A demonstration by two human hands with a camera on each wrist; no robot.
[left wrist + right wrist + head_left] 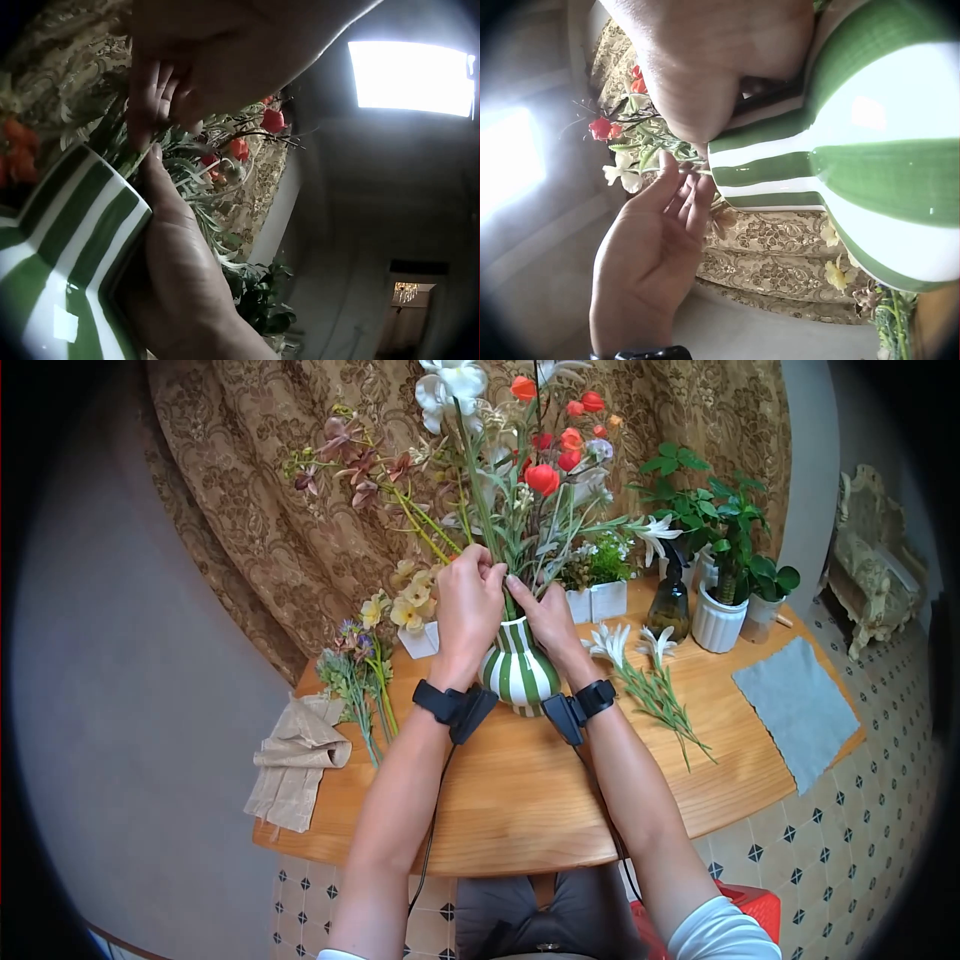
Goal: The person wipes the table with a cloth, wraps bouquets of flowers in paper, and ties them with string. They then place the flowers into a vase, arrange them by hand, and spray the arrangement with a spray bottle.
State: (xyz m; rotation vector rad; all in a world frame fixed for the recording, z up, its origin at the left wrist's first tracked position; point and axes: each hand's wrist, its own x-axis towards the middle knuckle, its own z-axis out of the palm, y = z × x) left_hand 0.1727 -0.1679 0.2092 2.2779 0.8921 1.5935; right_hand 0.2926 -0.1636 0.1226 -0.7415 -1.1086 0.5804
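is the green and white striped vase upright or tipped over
Upright. The green and white striped ceramic vase stands on its base on the round wooden table, flower stems rising from its mouth, with both hands at its neck.

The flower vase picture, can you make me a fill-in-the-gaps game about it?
1. The vase has white and ____ stripes.
2. Both hands, the left hand and the right hand, touch the stems just above the vase's ____.
3. The grey cloth lies on the wooden ____.
4. The round flowers at the top of the bunch are ____.

Missing words: green; mouth; table; red
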